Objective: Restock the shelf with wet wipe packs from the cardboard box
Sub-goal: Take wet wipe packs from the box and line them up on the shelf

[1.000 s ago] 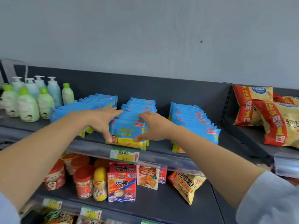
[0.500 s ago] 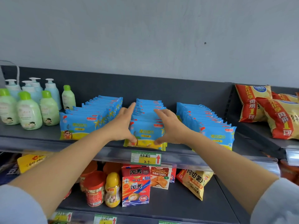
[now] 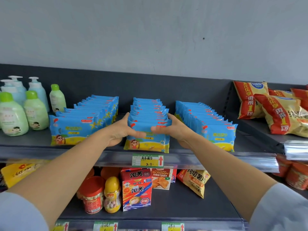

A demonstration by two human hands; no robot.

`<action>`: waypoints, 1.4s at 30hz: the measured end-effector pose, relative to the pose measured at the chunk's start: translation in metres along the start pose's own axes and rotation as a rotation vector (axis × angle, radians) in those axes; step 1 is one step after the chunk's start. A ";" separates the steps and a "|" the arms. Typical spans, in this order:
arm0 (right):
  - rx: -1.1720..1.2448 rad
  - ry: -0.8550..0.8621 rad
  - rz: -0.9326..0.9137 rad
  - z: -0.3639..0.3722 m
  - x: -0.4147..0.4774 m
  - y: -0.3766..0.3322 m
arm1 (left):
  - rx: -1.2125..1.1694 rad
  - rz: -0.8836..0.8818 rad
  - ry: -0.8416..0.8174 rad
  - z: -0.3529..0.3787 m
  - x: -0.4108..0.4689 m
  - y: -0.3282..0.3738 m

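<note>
Two thumbs (image 3: 138,134) flat across the face of the front pack (image 3: 146,145), tips close but apart. Fingers (image 3: 125,116) straight and together, pressed along either side of the middle row of wipe packs (image 3: 148,112); nothing pinched or lifted. Left hand (image 3: 119,130) against the row's left side, right hand (image 3: 176,130) against its right, palms facing each other, wrists just above the top shelf (image 3: 33,147) edge. Forearms bare, reaching forward and slightly inward, pale sleeves (image 3: 280,209) at the lower corners. Middle row upright on the top shelf, front pack at the edge above a price tag (image 3: 148,160). More wipe packs in a left row (image 3: 83,120) and a right row (image 3: 206,122), each just beside the hands. Green and blue bottles (image 3: 13,114) far left, red and yellow snack bags (image 3: 281,112) far right. Jars (image 3: 92,195) and cartons (image 3: 136,190) on the lower shelf (image 3: 183,205).
</note>
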State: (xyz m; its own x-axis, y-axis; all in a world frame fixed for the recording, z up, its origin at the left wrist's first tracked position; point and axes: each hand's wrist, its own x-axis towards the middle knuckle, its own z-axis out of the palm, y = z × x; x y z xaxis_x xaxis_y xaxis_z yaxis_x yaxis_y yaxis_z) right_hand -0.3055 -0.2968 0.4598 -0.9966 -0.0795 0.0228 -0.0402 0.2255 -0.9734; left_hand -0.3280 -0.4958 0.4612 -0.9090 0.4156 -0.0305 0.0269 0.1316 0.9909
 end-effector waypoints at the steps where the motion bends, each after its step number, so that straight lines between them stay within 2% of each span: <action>1: 0.034 0.006 -0.003 0.000 0.002 -0.001 | -0.055 -0.010 0.032 -0.001 0.001 0.003; 3: 0.069 0.038 0.012 0.002 0.007 -0.003 | -0.100 -0.017 0.070 0.000 0.004 0.012; 7: 0.026 0.157 0.041 0.001 0.015 -0.012 | -0.037 -0.052 0.043 -0.001 0.010 0.022; 12: 0.059 0.270 0.105 -0.010 0.033 -0.030 | -0.033 0.004 0.186 0.000 0.026 0.030; 17: 0.243 0.274 0.179 -0.010 0.055 -0.036 | -0.082 -0.090 0.209 0.000 0.042 0.042; 20: 0.235 0.268 0.182 -0.008 0.061 -0.035 | -0.218 -0.145 0.103 -0.002 0.049 0.043; 23: 0.212 0.254 0.200 -0.008 0.067 -0.036 | -0.304 -0.173 0.082 -0.004 0.054 0.043; 27: 0.212 0.334 0.206 -0.011 0.076 -0.037 | -0.247 -0.168 0.139 -0.011 0.060 0.042; 29: 0.255 0.303 0.223 -0.011 0.080 -0.037 | -0.228 -0.178 0.190 -0.011 0.063 0.045; 34: 0.277 0.247 0.266 -0.011 0.090 -0.038 | -0.288 -0.219 0.071 -0.011 0.071 0.047; 37: 0.257 0.259 0.285 -0.011 0.095 -0.039 | -0.272 -0.232 0.058 -0.012 0.076 0.048; 42: 0.256 0.304 0.277 -0.014 0.105 -0.038 | -0.198 -0.239 0.194 -0.012 0.087 0.052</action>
State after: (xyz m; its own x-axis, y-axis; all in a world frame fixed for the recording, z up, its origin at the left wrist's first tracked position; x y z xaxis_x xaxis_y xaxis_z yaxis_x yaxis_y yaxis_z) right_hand -0.4095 -0.2999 0.5027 -0.9449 0.2456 -0.2163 0.2104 -0.0506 -0.9763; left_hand -0.4106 -0.4640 0.5119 -0.9423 0.2131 -0.2581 -0.2599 0.0196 0.9654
